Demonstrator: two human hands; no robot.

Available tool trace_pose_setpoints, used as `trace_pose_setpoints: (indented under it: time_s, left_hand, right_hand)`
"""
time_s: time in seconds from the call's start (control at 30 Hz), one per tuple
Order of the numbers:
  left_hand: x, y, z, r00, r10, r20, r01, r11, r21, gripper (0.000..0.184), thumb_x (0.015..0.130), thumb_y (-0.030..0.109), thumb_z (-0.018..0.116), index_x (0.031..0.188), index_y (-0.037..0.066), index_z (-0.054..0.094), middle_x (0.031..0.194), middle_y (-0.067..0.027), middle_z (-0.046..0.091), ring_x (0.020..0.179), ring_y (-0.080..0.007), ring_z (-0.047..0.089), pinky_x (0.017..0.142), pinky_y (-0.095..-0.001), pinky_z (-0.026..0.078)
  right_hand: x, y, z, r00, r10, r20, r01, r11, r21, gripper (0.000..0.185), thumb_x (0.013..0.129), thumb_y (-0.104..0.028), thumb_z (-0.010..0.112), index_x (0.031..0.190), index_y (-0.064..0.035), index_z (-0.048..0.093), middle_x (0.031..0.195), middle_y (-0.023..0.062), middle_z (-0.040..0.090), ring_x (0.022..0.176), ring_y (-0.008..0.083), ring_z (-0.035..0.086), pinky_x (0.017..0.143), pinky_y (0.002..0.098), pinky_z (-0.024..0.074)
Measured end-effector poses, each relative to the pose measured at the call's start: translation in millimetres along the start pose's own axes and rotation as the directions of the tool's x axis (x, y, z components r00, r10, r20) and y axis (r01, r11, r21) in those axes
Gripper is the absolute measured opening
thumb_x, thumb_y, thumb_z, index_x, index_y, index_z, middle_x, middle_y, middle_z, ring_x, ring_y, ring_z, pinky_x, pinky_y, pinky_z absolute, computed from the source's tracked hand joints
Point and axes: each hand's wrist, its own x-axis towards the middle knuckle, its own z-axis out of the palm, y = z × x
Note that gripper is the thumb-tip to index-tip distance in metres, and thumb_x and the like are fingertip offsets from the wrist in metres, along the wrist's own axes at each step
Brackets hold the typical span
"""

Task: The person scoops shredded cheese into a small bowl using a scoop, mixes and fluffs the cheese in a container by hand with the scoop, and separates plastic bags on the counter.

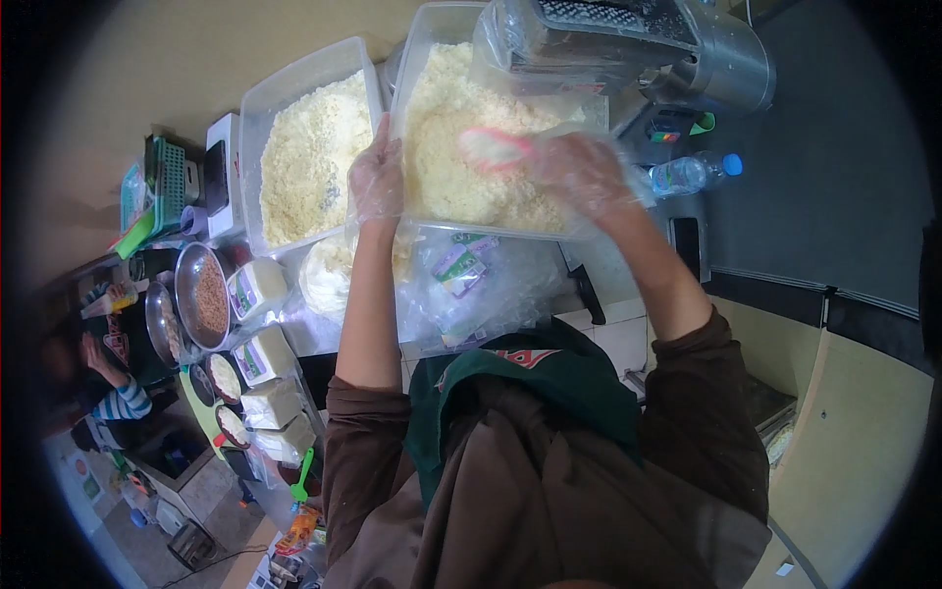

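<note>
Two clear plastic tubs stand side by side, the left tub [252, 157] and the right tub [491, 230], both filled with pale grated crumbs [432, 147]. My left hand [378, 182], in a clear plastic glove, is at the facing walls of the two tubs, its fingers closed on the rim of the right tub. Over the right tub, my right hand [584, 175], also gloved and blurred by motion, holds a pink scoop [496, 149] with pale crumbs in it.
A metal grater machine [613, 29] overhangs the right tub. A water bottle [687, 175], a knife [586, 294] and plastic wrappers [471, 285] lie nearby. Left are a bowl of brown bits [209, 299] and wrapped white blocks [260, 355]. Another person's hand [96, 355] shows far left.
</note>
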Motion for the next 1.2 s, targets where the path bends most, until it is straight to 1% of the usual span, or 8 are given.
trace_pose_setpoints:
  time_s: [0.17,0.33,0.37,0.43,0.53,0.9,1.07,1.2]
  left_hand:
    - [-0.1,-3.9,-1.0,1.000,0.003,0.000,-0.003,0.999,0.039,0.040,0.092,0.017,0.057,0.132,0.013,0.054,0.106,-0.0199,0.067,0.092,-0.0162,0.064,0.083,-0.0290,0.046]
    - [6.0,-16.2,2.4,0.997,0.072,-0.012,-0.073,0.996,-0.042,0.039,0.092,0.017,0.057,0.130,0.011,0.055,0.107,-0.0193,0.067,0.093,-0.0146,0.063,0.083,-0.0283,0.046]
    - [5.7,-15.2,2.2,0.998,0.067,-0.015,-0.068,0.997,-0.045,0.039,0.092,0.017,0.057,0.130,0.011,0.055,0.107,-0.0193,0.067,0.093,-0.0146,0.063,0.083,-0.0283,0.046]
    - [4.2,-12.2,3.3,1.000,0.025,-0.016,-0.027,0.996,-0.090,0.039,0.092,0.017,0.057,0.131,0.013,0.055,0.106,-0.0195,0.067,0.092,-0.0154,0.063,0.084,-0.0287,0.046]
    - [1.2,-6.2,0.0,1.000,0.020,-0.004,-0.020,1.000,0.003,0.039,0.092,0.016,0.057,0.130,0.011,0.055,0.106,-0.0186,0.068,0.092,-0.0151,0.063,0.083,-0.0285,0.046]
    - [1.0,-6.6,-1.7,1.000,-0.022,0.020,0.023,0.999,-0.027,0.041,0.091,0.017,0.058,0.132,0.012,0.054,0.106,-0.0199,0.067,0.092,-0.0134,0.062,0.083,-0.0286,0.046]
    - [1.9,-4.9,0.2,0.999,0.030,0.017,-0.030,0.999,-0.021,0.041,0.091,0.016,0.057,0.132,0.012,0.053,0.106,-0.0190,0.067,0.093,-0.0127,0.061,0.083,-0.0278,0.046]
    - [3.0,-9.1,0.2,0.999,0.049,-0.008,-0.050,0.991,-0.122,0.041,0.092,0.016,0.057,0.132,0.012,0.054,0.107,-0.0200,0.067,0.094,-0.0140,0.062,0.084,-0.0279,0.045]
  right_hand:
    - [42.1,-3.9,48.5,0.994,-0.068,0.088,0.074,0.995,-0.072,0.038,0.091,-0.046,0.045,0.101,-0.0172,0.067,0.093,0.0167,0.066,0.086,0.0317,0.064,0.075,0.0433,0.0493]
    - [32.4,73.9,20.0,0.871,-0.361,-0.334,0.297,0.927,-0.228,0.052,0.092,-0.053,0.040,0.103,-0.0087,0.065,0.092,0.0210,0.065,0.090,0.0366,0.062,0.081,0.0445,0.0484]
    - [20.5,57.6,13.8,0.872,-0.364,-0.328,0.299,0.926,-0.231,0.052,0.092,-0.053,0.040,0.103,-0.0087,0.065,0.092,0.0210,0.065,0.090,0.0366,0.062,0.081,0.0445,0.0484]
    - [-7.4,26.2,7.1,0.971,-0.171,0.169,0.213,0.940,-0.267,0.056,0.093,-0.054,0.039,0.101,-0.0053,0.065,0.090,0.0217,0.064,0.089,0.0367,0.061,0.081,0.0444,0.0480]
    - [-0.5,18.9,2.4,0.987,0.059,0.149,-0.043,0.993,-0.107,0.056,0.093,-0.054,0.038,0.099,-0.0047,0.065,0.091,0.0216,0.065,0.089,0.0355,0.062,0.082,0.0438,0.0482]
    - [24.5,-2.3,33.3,0.982,-0.178,0.070,0.179,0.984,-0.015,0.035,0.092,-0.042,0.047,0.115,-0.0236,0.064,0.101,0.0115,0.066,0.095,0.0294,0.063,0.084,0.0373,0.0502]
    - [72.2,22.7,37.9,0.730,-0.423,-0.537,0.392,0.903,-0.178,0.034,0.093,-0.039,0.045,0.105,-0.0145,0.065,0.095,0.0135,0.066,0.086,0.0320,0.063,0.077,0.0410,0.0513]
    - [81.5,-21.5,60.3,0.895,-0.412,-0.171,0.391,0.909,-0.141,0.038,0.094,-0.043,0.043,0.101,-0.0123,0.064,0.091,0.0162,0.065,0.085,0.0339,0.063,0.077,0.0429,0.0511]
